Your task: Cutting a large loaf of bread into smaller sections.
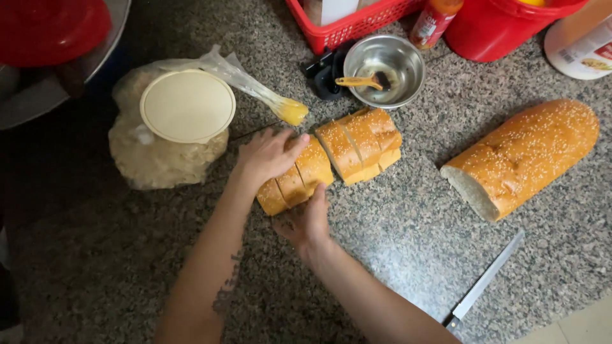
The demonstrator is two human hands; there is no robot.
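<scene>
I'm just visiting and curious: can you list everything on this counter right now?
sliced bread: several slices, golden, seeded crust, counter centre
uncut loaf: one, golden-brown, seeded, right
knife: one, serrated, lower right
steel bowl: one, silver, top centre
brush: one, yellowish handle, in the bowl
piping bag: one, clear, yellow filling at its tip, beside the bowl
dough bag: one, pale, left
lid: one, cream, round, on the dough bag
red basket: one, top
red bucket: one, top right
left hand: on the end slices
right hand: against the same slices
</scene>
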